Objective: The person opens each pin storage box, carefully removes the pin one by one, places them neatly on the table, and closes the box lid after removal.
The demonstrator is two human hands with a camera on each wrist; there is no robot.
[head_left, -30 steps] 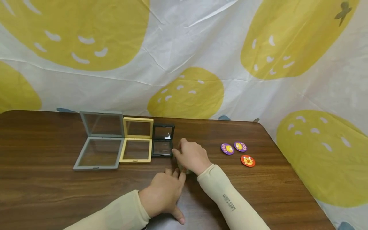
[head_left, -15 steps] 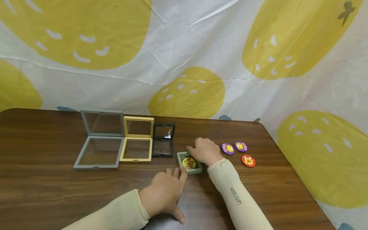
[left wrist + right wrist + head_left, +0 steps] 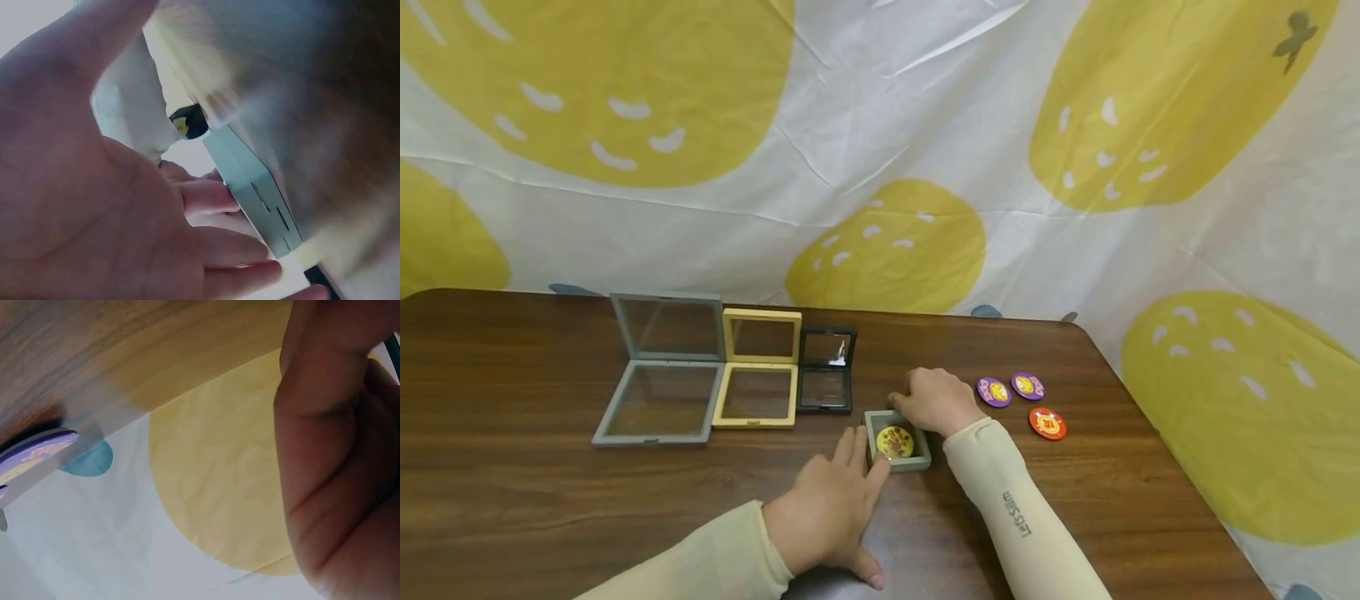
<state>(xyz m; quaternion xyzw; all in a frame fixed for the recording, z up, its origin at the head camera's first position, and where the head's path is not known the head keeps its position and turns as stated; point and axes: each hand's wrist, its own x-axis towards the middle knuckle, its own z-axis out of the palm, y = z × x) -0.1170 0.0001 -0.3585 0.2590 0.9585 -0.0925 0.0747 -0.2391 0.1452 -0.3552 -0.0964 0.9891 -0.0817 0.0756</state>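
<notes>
A small green square display case (image 3: pixel 897 464) lies closed on the table, with a round yellow badge (image 3: pixel 895 442) showing under its clear window. My left hand (image 3: pixel 827 504) has its fingers stretched out, their tips touching the case's left side; in the left wrist view these fingers (image 3: pixel 234 247) lie along the green edge (image 3: pixel 253 194). At the case's back right corner my right hand (image 3: pixel 942 402) curls its fingers, the thumb by the back edge and the palm hiding that corner. In the right wrist view a bent finger (image 3: pixel 319 437) of this hand fills the right side.
Three opened display cases stand in a row at left: a large grey one (image 3: pixel 652 440), a yellow one (image 3: pixel 752 422) and a black one (image 3: pixel 824 409). Two purple badges (image 3: pixel 994 392) and a red badge (image 3: pixel 1047 423) lie right of my right hand. A patterned cloth (image 3: pixel 880 142) hangs behind the table.
My right hand has moved right, uncovering the green case and its badge. The case has slid slightly towards me and turned straighter. My left fingers have shifted along its left side.
</notes>
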